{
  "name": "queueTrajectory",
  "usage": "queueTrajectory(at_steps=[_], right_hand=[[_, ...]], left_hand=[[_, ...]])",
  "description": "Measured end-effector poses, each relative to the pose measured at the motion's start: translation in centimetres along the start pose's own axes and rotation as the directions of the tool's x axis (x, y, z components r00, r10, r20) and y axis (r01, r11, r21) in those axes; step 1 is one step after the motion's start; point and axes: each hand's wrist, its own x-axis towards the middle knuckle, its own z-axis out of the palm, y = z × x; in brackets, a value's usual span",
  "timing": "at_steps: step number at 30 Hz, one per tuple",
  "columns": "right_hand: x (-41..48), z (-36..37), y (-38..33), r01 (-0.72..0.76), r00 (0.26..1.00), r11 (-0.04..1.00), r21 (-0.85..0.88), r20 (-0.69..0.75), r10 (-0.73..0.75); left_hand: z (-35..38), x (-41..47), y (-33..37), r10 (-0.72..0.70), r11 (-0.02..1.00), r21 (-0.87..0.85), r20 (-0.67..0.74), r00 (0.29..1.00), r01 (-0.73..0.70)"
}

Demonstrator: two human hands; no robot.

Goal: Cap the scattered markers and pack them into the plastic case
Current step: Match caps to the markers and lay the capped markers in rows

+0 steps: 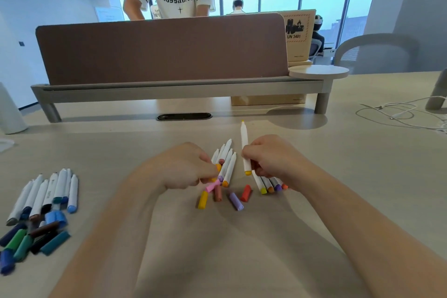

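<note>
Beige desk (121, 147), right hand (271, 159) pinching yellow marker (244, 143), tip away

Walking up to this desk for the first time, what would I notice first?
Two hands work mid-desk: the right hand holds up a white marker with a yellow end, while the left hand seems to pinch a pink cap beside more markers. Loose caps in yellow, brown, purple and red lie just in front, and a pile of blue and green markers sits at the far left.
</note>
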Motion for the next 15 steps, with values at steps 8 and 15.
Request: queueTrajectory(at_steps=[8,15], right_hand=[[-0.9,0.7,-0.3,0.011,0.994,0.999,0.039,0.108,-0.015],[-0.7,1.2,-0.3,0.018,0.996,0.997,0.071,0.09,-0.025]], left_hand=[[0.3,1.6,-1.3,-0.168,0.643,-0.763,-0.053,0.984,0.069],[0.5,1.8,-1.5,-0.165,0.621,-0.782,-0.072,0.984,0.047]])
